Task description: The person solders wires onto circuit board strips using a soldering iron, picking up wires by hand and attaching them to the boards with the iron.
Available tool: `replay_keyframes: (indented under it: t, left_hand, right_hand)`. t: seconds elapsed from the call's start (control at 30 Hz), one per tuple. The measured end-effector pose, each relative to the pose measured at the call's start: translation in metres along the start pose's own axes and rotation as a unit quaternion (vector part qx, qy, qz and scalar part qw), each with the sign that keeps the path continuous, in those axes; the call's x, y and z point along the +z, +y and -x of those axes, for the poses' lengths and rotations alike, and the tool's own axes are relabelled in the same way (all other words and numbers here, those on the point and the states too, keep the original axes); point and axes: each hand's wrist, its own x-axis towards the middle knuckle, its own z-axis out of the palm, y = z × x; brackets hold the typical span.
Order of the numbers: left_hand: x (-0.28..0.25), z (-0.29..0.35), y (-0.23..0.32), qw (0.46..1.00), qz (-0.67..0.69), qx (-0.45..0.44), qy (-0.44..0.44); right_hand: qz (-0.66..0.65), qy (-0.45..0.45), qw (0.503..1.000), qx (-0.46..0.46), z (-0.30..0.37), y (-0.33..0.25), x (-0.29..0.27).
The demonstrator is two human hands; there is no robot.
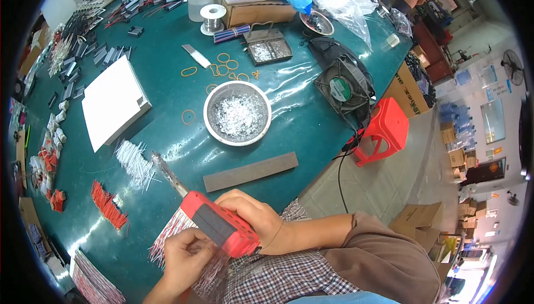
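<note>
A red and black soldering gun (214, 222) rests in my right hand (253, 215), whose fingers wrap round its far side. Its metal tip points up and left, close to a pile of short white wires (135, 162). My left hand (186, 257) is below the gun, with thumb and fingertips pinched together beside its body. What that pinch holds, if anything, is too small to make out. Red and white wires (169, 236) lie in a bundle at the table's near edge, partly hidden by the left hand and the gun. A grey flat bar (250, 172) lies just beyond the right hand.
Past the bar stands a round bowl (211, 129) with shiny clear bits, ringed by rubber bands. Red wires (108, 204) and a white block (114, 101) lie leftward. A black fan (342, 90) sits at the right edge, near a red stool (384, 131).
</note>
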Motion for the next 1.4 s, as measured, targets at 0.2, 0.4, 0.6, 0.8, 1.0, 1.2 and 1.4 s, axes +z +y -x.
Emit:
replay_keyframes:
  t: [0.2,0.4,0.6,0.8,1.0,1.2,1.4]
  left_hand:
    - [0.001,0.002,0.002,0.991,0.111,-0.078,-0.011]
    - [-0.002,0.001,0.005,0.993,0.09,-0.073,-0.032]
    - [0.0,0.001,0.008,0.985,0.132,-0.106,-0.037]
    - [-0.002,0.001,0.003,0.993,0.079,-0.085,-0.029]
    - [0.004,0.002,0.016,1.0,-0.01,0.01,-0.025]
    - [-0.003,0.003,0.017,0.99,0.105,-0.083,-0.031]
    - [-0.001,0.004,0.007,0.998,0.04,0.044,0.004]
  right_hand:
    - [-0.003,0.005,1.0,-0.009,-0.002,0.0,-0.001]
    - [0.014,-0.001,1.0,-0.016,-0.001,0.0,0.0]
    - [-0.025,-0.011,0.999,-0.023,-0.002,0.001,-0.004]
    - [-0.04,-0.028,0.999,0.001,-0.001,0.002,-0.002]
    - [-0.011,-0.064,0.998,-0.003,-0.008,-0.005,-0.004]
    - [-0.009,-0.042,0.999,-0.022,-0.011,-0.006,-0.004]
    - [-0.015,-0.089,0.996,0.006,-0.014,-0.009,-0.002]
